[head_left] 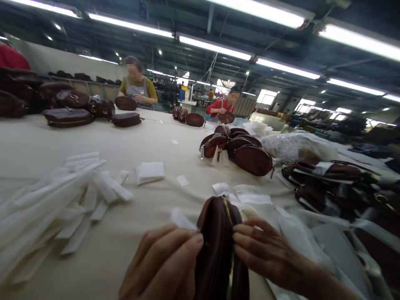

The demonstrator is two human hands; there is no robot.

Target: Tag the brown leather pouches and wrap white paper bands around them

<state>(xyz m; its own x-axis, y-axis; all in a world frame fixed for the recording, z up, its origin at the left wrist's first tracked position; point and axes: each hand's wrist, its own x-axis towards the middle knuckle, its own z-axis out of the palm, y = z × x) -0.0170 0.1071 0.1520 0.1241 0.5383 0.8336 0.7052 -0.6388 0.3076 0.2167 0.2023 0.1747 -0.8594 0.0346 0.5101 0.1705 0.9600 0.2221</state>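
Observation:
A dark brown leather bag (215,250) with a gold zipper stands on its edge at the front of the table, its zipper side facing up. My left hand (165,260) grips its left side, fingers bent and fingertips pressed on the leather. On the right, my right hand (265,246) holds the bag close to the zipper, its fingertips against the side. The lower end of the bag runs out of the picture. Just beyond it lie white paper pieces (253,195).
Long white strips (78,187) are heaped at the left, near a folded white stack (150,171). Finished-looking brown bags (253,158) cluster ahead. More bags (68,116) pile at the far left, darker ones (331,179) at the right. Two people (137,85) handle bags across the table.

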